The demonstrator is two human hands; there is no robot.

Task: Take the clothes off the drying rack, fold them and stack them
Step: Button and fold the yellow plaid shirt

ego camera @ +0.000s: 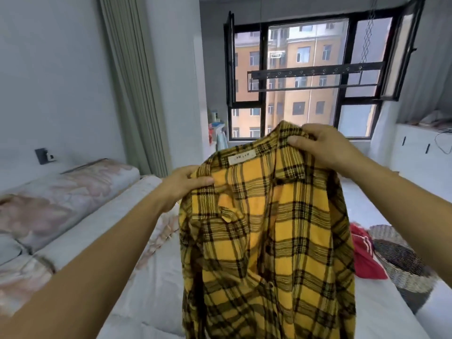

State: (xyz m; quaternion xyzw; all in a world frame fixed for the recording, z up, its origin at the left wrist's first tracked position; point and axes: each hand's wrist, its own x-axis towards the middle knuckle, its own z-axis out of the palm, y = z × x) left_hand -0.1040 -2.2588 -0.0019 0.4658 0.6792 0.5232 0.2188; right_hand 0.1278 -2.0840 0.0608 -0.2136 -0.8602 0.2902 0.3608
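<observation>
Bedroom, window ahead; pale bed (151,277) at left. Holding collar's near end pinched in left hand (182,184), thumb on top. Shirt (266,241) in air over bed. Gripping collar's far end, higher up, with right hand (322,145). Likely step: spreading for fold. Level both grips, shake flat, lay face-down on bed. Yellow-black plaid flannel, neck label (241,157) showing, 1 chest pocket flap, body hanging rumpled. Red garment (364,253), woven basket (403,260) at right.
</observation>
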